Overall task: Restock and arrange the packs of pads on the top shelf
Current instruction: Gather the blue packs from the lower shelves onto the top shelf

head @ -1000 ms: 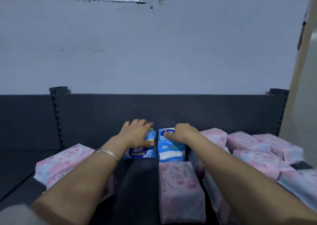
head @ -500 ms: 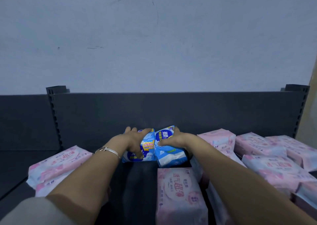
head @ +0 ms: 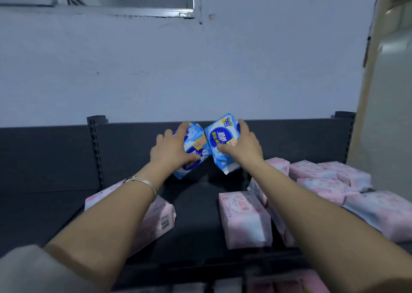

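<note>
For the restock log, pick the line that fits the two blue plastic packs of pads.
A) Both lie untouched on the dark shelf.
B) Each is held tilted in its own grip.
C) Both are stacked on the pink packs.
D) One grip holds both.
B: the left grip holds one blue plastic pack of pads, the right grip the other blue pack, both tilted.

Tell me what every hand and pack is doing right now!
left hand, grips left blue pack
right hand, grips right blue pack
left blue pack, held up, tilted
right blue pack, held up, tilted
middle pink pack, lying flat on shelf
left pink pack, lying flat behind left arm
right pink packs, loosely piled
</note>
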`<state>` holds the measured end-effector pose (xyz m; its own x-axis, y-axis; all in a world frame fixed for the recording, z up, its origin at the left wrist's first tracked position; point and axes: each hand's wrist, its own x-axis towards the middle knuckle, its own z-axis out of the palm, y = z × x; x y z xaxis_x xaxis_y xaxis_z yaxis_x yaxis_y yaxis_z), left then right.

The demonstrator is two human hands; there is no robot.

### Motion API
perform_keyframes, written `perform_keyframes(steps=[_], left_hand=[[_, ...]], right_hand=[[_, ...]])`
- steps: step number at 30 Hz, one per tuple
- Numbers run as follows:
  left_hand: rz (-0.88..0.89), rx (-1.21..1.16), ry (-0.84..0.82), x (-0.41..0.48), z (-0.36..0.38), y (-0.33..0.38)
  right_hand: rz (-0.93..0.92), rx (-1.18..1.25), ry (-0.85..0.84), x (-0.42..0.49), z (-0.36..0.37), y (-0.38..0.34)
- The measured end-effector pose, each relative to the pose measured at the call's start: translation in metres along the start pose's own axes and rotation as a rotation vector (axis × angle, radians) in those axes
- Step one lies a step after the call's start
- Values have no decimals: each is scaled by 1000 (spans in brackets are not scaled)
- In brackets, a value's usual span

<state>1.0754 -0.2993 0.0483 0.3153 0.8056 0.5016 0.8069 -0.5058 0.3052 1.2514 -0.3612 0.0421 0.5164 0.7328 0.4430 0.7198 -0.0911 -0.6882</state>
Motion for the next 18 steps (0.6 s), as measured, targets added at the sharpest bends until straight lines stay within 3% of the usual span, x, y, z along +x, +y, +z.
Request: perform_keyframes(steps=[4, 14, 18], left_hand=[[25, -189, 101, -38, -19, -9], [2, -333, 19, -113, -62, -13], [-47, -390, 26, -141, -66, -9]], right_hand=[[-32, 26, 113, -50, -20, -22], [-82, -272, 168, -155, -53, -60], [-97, -223, 188, -179, -60, -55]])
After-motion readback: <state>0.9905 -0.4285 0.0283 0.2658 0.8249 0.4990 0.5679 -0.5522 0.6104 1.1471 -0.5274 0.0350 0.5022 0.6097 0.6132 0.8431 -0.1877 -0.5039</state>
